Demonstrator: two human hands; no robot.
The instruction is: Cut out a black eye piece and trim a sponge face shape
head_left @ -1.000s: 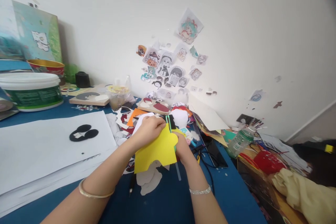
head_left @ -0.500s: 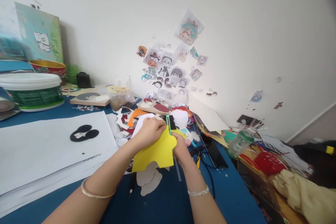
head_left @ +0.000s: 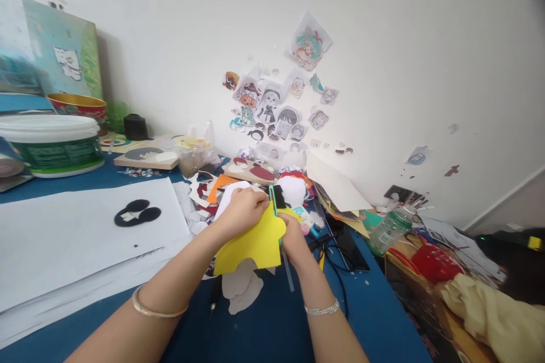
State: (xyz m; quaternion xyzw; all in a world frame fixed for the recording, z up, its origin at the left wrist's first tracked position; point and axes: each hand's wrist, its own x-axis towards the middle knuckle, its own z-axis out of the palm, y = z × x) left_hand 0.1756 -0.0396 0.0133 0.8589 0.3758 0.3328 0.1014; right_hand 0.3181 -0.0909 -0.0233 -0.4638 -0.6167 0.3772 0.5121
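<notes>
My left hand [head_left: 246, 211] is closed on the upper edge of a sheet of yellow paper [head_left: 249, 244] with a curved notch along its bottom and a rounded bump at its right. At that bump, my right hand [head_left: 292, 232] is closed round what look like green scissors [head_left: 273, 197]. Their slim green-edged blades point away from me, beside my left fingertips and at the paper's upper edge. Most of the handle is hidden by the hand and the sheet. Under the yellow paper, pale cut-out shapes [head_left: 244, 290] lie on the blue table [head_left: 264, 340].
Coloured paper scraps [head_left: 221, 186] pile up behind my hands. At left lie white sheets [head_left: 76, 244] with a black cut-out [head_left: 137, 213], near a white-lidded tub [head_left: 53, 144]. A phone [head_left: 351, 252], black cable [head_left: 336, 272] and plastic bottle [head_left: 390, 229] are at right.
Both hands stay at nearly the same place with the yellow paper and scissors. The sheet's lower edge has shifted up very slightly.
</notes>
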